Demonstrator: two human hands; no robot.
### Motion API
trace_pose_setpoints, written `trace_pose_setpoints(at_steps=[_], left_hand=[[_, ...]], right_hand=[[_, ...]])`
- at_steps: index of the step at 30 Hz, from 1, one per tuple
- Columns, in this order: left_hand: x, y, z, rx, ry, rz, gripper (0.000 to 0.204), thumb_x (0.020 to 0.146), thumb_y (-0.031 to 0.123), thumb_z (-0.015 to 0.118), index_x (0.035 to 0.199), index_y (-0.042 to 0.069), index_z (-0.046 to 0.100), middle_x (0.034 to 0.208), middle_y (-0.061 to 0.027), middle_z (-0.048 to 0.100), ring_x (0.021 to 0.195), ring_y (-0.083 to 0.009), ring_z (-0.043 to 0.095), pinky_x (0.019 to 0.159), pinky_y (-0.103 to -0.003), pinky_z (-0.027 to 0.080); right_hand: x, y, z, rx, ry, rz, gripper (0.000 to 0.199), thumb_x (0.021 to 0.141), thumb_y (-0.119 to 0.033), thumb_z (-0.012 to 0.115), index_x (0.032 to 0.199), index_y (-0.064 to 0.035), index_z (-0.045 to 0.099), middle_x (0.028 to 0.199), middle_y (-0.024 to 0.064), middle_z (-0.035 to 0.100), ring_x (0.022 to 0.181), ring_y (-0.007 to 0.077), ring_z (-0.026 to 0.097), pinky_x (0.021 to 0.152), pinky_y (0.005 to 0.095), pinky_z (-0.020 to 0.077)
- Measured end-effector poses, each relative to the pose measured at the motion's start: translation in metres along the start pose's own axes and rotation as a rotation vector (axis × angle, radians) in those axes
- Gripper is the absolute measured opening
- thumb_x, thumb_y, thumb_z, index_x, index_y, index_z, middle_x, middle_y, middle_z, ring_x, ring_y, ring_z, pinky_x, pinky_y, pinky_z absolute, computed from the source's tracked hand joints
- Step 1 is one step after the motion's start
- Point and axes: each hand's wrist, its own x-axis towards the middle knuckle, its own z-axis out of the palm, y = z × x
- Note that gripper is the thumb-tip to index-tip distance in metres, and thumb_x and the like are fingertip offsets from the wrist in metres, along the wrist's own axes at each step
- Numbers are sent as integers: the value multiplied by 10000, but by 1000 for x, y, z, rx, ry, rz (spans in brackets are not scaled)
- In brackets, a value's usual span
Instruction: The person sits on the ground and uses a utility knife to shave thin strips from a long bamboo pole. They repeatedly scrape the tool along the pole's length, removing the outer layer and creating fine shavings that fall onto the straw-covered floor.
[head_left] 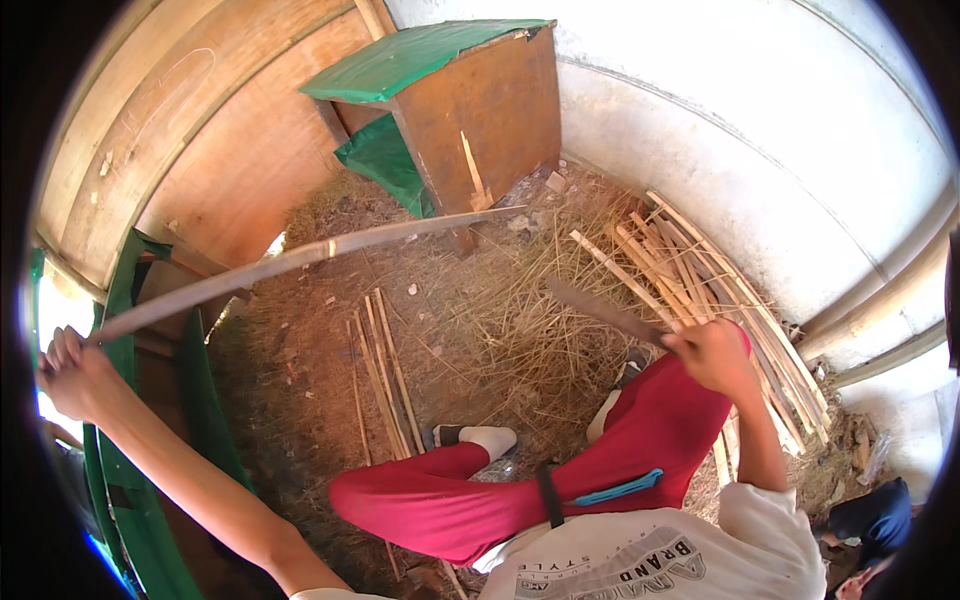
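Note:
My left hand [80, 378], out at the far left, is closed around one end of a long bamboo strip [330, 248]. The strip slants up and across in front of me, its thin far end near the wooden cabinet. In my right hand [712, 360], beside my right knee, is a machete [612, 314] with a dark, broad blade. Its blade points left and away from me, apart from the strip. Most of the handle is hidden by my fingers.
A pile of split bamboo strips [700, 290] lies at the right along the white wall [760, 110]. Several thin strips [385, 370] lie left of my foot. Shavings [530, 320] cover the ground. A wooden cabinet [490, 110] with green covering stands ahead. Dark cloth [870, 525] shows at lower right.

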Motion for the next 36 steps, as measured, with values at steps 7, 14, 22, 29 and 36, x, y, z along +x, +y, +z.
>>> trace_pose_setpoints(at_steps=[7,14,22,29,36], left_hand=[[-116,-2,-121,-39,174,-8,418,1045,320,418,699,87,393,600,-11,259,480,-135,217,402,-270,198],[-185,-14,-165,84,560,-32,484,1074,420,376,712,99,392,600,-4,249,471,-134,211,376,-259,209],[-226,-29,-180,111,671,-123,472,1090,438,319,752,112,362,632,-3,263,485,-137,236,382,-257,241],[-247,-48,-205,-91,739,-211,425,1088,364,350,751,106,371,632,-5,272,477,-133,244,372,-256,241],[-258,-47,-234,-330,724,-305,420,1058,357,412,726,100,402,582,2,262,443,-127,237,372,-266,231]], right_hand=[[-133,109,14,424,505,605,567,1027,-424,543,600,-53,507,499,-39,367,461,73,333,443,297,227],[-287,185,150,781,352,1007,487,1008,-386,591,704,-9,642,505,-25,415,423,88,386,402,315,275],[-399,175,251,811,-196,1341,418,1000,-338,577,828,26,689,621,84,602,509,164,556,452,340,415],[-417,206,324,392,-674,1335,439,876,-321,713,1207,-35,666,1031,135,726,795,246,693,681,407,577],[-213,225,196,-7,469,921,364,919,-269,576,700,-4,695,672,187,657,615,261,647,599,406,505]])
